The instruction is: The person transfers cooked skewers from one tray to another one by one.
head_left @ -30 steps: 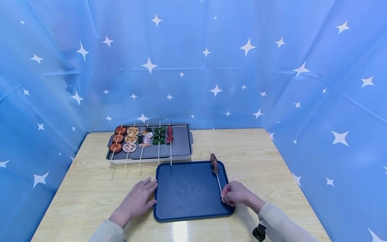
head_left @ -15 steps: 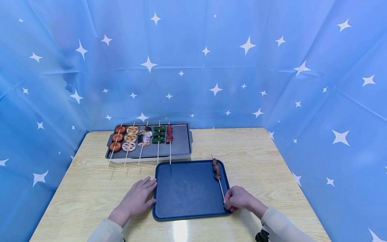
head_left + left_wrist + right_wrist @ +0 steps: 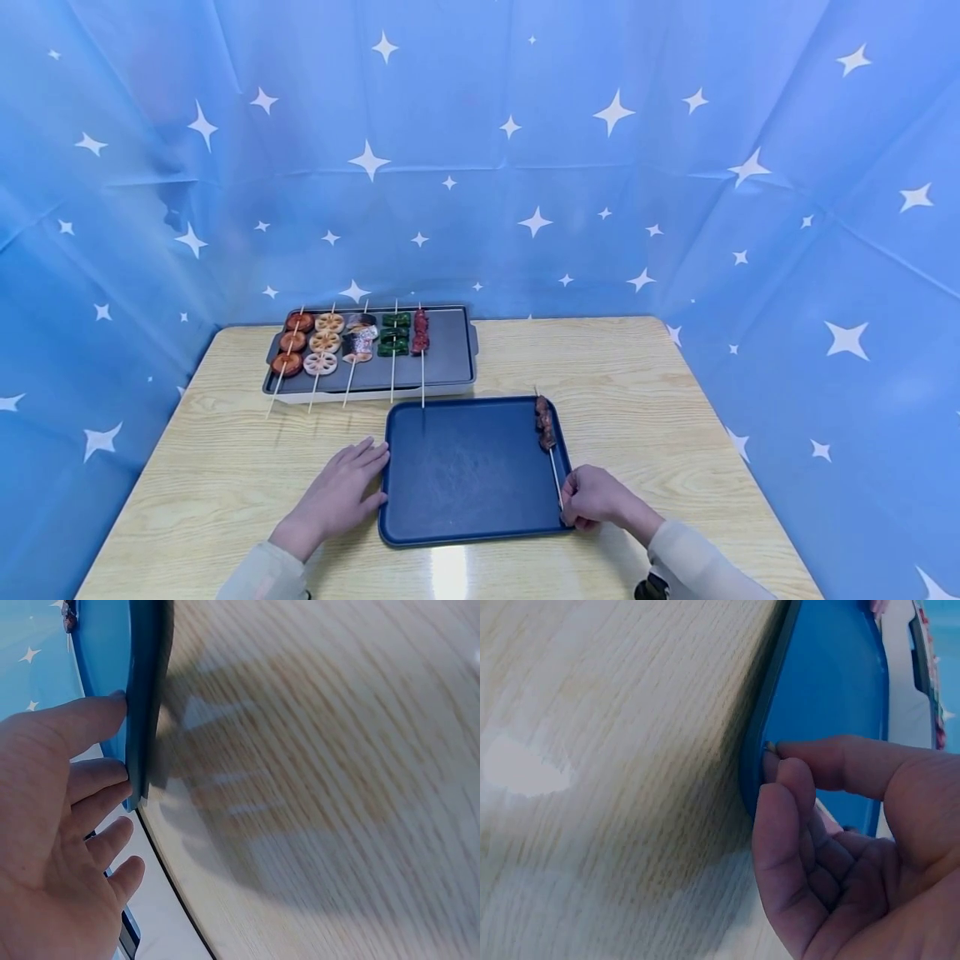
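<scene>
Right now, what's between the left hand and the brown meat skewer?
Just the bare surface of the blue tray; nothing lies on it between the left hand and the brown meat skewer. Head view shows it.

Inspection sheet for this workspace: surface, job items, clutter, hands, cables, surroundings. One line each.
Surface: light wood-grain tabletop, bright reflection in front of the tray.
Job's things: dark-blue rectangular tray; pale thin-stick skewer of brown meat-like chunks along its right side, tip reaching past the far rim in the head view.
Clutter: nothing seen besides a dark-grey rectangular griddle bearing five loaded skewers, sticks overhanging its near edge.
Left hand: touching the tray's left edge.
Right hand: pinching the brown skewer's stick near its end.
Cables: nothing seen.
Surroundings: creased blue backdrop with white four-pointed stars.
</scene>
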